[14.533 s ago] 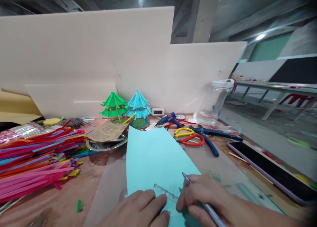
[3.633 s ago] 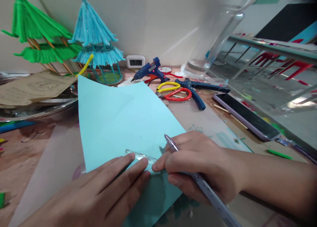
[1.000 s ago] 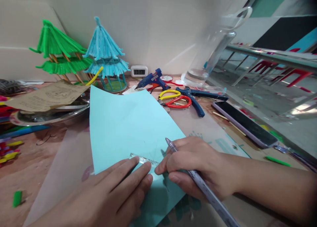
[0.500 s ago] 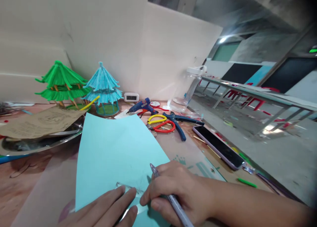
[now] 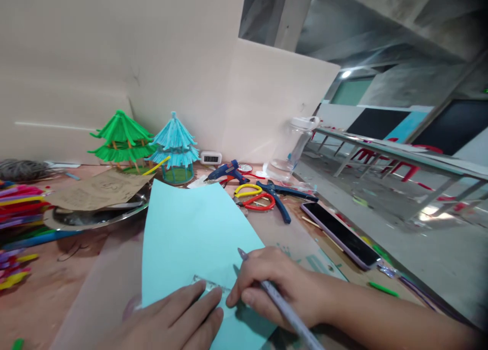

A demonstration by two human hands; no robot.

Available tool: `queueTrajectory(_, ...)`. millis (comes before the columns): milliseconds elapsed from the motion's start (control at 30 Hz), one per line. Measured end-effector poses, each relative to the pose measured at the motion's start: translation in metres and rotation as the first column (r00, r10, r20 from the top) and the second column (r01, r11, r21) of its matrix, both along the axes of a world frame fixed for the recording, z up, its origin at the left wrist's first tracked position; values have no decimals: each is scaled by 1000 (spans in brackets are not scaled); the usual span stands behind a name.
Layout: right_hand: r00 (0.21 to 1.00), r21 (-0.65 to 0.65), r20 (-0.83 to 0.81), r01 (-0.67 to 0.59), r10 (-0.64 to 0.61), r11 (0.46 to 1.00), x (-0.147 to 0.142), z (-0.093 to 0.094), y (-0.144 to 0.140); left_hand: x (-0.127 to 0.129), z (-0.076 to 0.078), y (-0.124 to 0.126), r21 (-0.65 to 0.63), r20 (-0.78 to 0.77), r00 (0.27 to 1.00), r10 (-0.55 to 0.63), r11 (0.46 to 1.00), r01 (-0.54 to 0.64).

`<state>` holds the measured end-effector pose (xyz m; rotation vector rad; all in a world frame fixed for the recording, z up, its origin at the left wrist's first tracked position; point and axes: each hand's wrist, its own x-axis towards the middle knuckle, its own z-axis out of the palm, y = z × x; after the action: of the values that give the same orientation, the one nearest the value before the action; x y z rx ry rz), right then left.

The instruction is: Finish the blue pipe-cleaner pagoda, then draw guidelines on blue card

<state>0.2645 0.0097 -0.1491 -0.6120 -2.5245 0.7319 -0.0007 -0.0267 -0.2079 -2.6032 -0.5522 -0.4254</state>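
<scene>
A light blue sheet of paper (image 5: 190, 228) lies in front of me, its far edge curling up. My left hand (image 5: 183, 314) rests flat on its near part, fingers stretched out over a narrow clear strip, seemingly a ruler (image 5: 211, 285), which they partly cover. My right hand (image 5: 272, 289) holds a grey-purple pen (image 5: 290, 312) between its fingers, one end pointing up and away over the paper. The fingertips of the right hand are at the right end of the clear strip; whether they pinch it I cannot tell.
Behind the paper stand a green model pavilion (image 5: 121, 146), a blue one (image 5: 174, 141), a timer (image 5: 211, 157), a glue gun (image 5: 229, 172), pliers (image 5: 280, 202) and a clear bottle (image 5: 290, 151). A phone (image 5: 341, 235) lies right; a metal bowl (image 5: 114, 219) and pipe cleaners (image 5: 23, 202) are left.
The view has turned left, bringing pipe cleaners into sight, and the scene sits further right in it. The pen leans lower in my right hand. Both hands stay by the clear strip.
</scene>
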Motion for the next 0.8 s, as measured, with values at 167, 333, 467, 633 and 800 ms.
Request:
queueTrajectory(167,999,-316,33,26,-16,948,16,38,-3,10,26,-10,-96,-33,999,37,995,-40)
queueTrajectory(333,996,-337,30,94,-89,937,16,50,1,11,30,-14,-147,37,998,54,988,-48)
queueTrajectory(467,968,-359,140,244,-206,901,-13,44,12,12,33,-16,-161,61,994,87,984,-76)
queueTrajectory(633,979,-509,8,181,-205,842,-47,19,33,15,30,-17,-222,25,992,123,968,-115)
queueTrajectory(800,967,-547,-49,184,-250,817,-59,0,38,15,27,-19,-210,-21,989,145,967,-146)
